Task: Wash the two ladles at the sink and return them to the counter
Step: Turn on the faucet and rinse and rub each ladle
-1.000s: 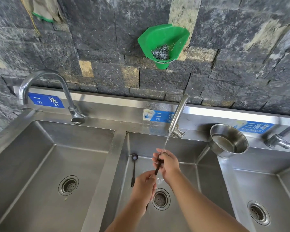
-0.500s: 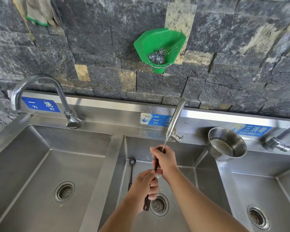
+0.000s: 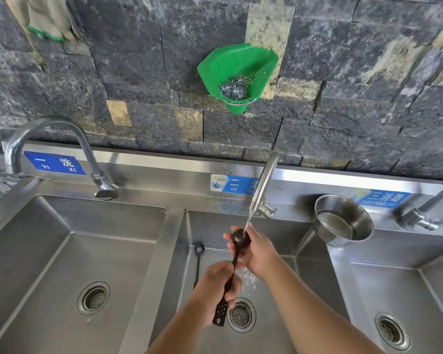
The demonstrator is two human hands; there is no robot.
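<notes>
Since the earlier frame: bowl of the dark ladle [image 3: 237, 254] now bared under the stream, both hands set a little higher; camera view shifted slightly.

- Left hand [image 3: 219, 283]: fist clamped on the dark ladle's handle, at 6 o'clock of the middle sink basin [image 3: 279, 315]; perforated handle end pokes out below the fist, just above the drain [image 3: 241, 315]
- Right hand [image 3: 257, 250]: fingers cupped round the ladle bowl from the 3 o'clock side, touching it
- Middle tap [image 3: 262, 185]: running, water striking the ladle bowl
- Second ladle [image 3: 197, 261]: lying in the same basin at 9 o'clock of the hands, bowl end toward the back wall, untouched
- Steel bowl [image 3: 343, 221]: on the sink ledge at 2 o'clock, holding water
- Left basin tap [image 3: 62, 149]: at 10 o'clock
- Green holder [image 3: 237, 75]: on the stone wall at 12 o'clock, steel wool inside
</notes>
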